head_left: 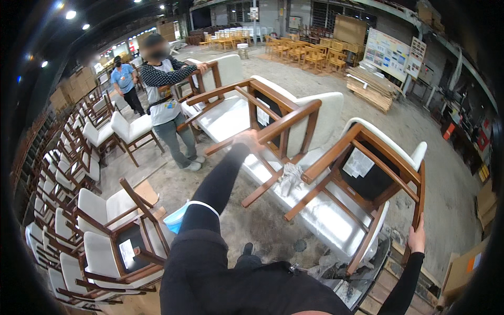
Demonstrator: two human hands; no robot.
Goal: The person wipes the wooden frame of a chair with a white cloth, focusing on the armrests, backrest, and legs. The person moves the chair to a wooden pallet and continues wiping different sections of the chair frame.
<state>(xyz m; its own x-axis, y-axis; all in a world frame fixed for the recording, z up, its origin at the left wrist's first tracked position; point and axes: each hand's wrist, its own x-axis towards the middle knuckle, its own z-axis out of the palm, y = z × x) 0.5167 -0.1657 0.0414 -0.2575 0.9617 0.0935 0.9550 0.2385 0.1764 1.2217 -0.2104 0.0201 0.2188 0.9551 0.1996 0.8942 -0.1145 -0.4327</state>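
Two brown wooden chairs with pale upholstery lie tipped over on a white-covered bench [310,210] in front of me. The nearer chair [415,191] shows its black seat underside with paper labels. My right hand [417,239] is closed around its wooden frame at the right side. My left arm reaches forward, and my left hand [248,140] grips a leg of the middle chair [294,118]. Between the two chairs lies a crumpled whitish cloth [290,179]. Farther along the bench, a person [168,94] in a dotted-sleeve top rests a hand on another chair [227,71].
Rows of pale upholstered chairs [94,210] fill the left side. Another person [124,81] in blue stands behind them. Stacked boards [370,89] lie at the far right, near yellowish wooden chairs [296,51]. A blue mask [177,217] hangs on my left arm. Cardboard boxes [462,273] stand at right.
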